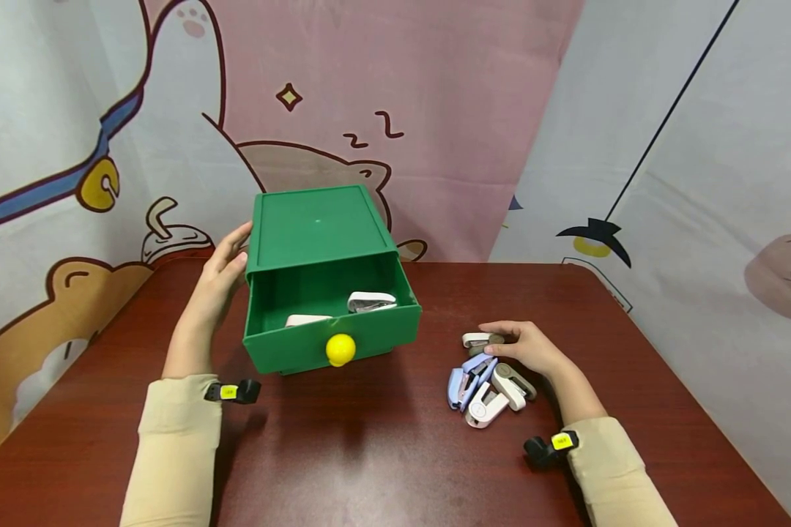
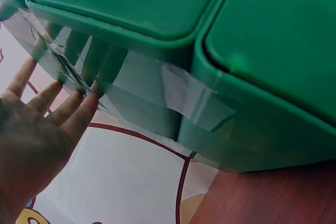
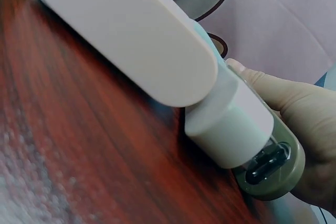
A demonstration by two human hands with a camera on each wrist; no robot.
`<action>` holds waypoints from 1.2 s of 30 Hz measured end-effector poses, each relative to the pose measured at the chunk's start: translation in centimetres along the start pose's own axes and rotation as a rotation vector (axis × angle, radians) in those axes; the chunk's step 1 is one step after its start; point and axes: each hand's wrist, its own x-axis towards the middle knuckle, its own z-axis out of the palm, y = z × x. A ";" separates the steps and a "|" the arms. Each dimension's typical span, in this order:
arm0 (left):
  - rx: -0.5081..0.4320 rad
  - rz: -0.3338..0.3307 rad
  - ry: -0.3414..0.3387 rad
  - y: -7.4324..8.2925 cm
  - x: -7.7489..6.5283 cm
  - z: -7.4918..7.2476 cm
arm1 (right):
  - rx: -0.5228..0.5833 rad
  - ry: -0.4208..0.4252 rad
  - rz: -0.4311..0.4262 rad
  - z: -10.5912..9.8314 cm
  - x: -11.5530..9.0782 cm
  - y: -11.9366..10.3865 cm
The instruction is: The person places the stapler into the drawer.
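Observation:
A green drawer box (image 1: pixel 319 227) with its drawer (image 1: pixel 277 353) pulled out and a yellow knob (image 1: pixel 340 350) is left of centre in the head view. Inside the drawer lie a white stapler (image 1: pixel 372 301) and another white piece (image 1: pixel 306 320), half hidden by the front wall. My left hand (image 1: pixel 220 278) touches the box's left side with extended fingers (image 2: pixel 79 115), seen in the left wrist view. On the right, my right hand (image 1: pixel 524 347) pinches a white and olive mini stapler (image 1: pixel 480 339) between thumb and fingers. Its olive base (image 3: pixel 291 177) shows in the right wrist view.
Close to my right hand lie several more staplers: light blue ones (image 1: pixel 463 384), a white one (image 1: pixel 484 408) and a white and olive one (image 1: pixel 510 385). The dark red wooden table (image 1: pixel 369 461) is backed by a cartoon-printed curtain (image 1: pixel 435 110).

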 end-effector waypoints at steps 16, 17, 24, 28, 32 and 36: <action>0.010 -0.003 -0.007 -0.1 0.0 0.0 | -0.012 0.123 0.000 -0.1 -0.5 -2.4; 0.010 -0.002 -0.007 -0.1 0.0 0.0 | -0.008 0.128 -0.006 -0.2 -0.7 -3.1; 0.008 0.004 -0.004 0.0 0.1 0.0 | 0.031 0.166 -0.013 -0.3 -1.1 -6.4; 0.013 0.004 -0.002 0.0 0.1 0.0 | 0.040 0.180 -0.034 -0.3 -1.1 -7.3; 0.017 -0.001 -0.004 0.0 0.1 -0.1 | 0.061 0.198 -0.061 -0.3 -1.1 -8.1; 0.019 -0.002 -0.005 0.0 0.0 -0.1 | 0.096 0.227 -0.103 -0.2 -0.9 -8.6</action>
